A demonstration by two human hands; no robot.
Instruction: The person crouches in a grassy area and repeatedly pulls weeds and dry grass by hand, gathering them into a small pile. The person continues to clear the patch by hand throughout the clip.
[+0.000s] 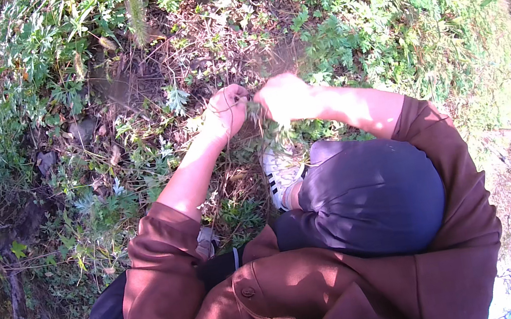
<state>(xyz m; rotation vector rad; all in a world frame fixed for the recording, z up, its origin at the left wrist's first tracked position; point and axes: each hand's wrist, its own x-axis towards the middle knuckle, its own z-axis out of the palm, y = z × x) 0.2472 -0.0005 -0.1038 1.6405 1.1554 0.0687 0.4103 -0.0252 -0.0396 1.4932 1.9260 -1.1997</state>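
Observation:
My left hand point(227, 109) is closed, with a thin brown stem running over its back and down past the wrist. Its thumb and forefinger pinch the top of a small bunch of leafy stems point(256, 112). Right beside it, my right hand point(285, 98) is curled into a fist against the same bunch. Bright sun washes out this hand, so its finger detail is lost. Blurred green leaves point(284, 133) hang below the two hands, above a white shoe point(282, 170) with dark stripes.
Low leafy weeds point(331, 34) and dry litter point(139, 78) cover the ground ahead. A grey stone point(82, 129) lies at left. Weathered branches point(17, 299) stand at the lower left. My bent knee point(375, 196) in dark trousers rises near my right forearm.

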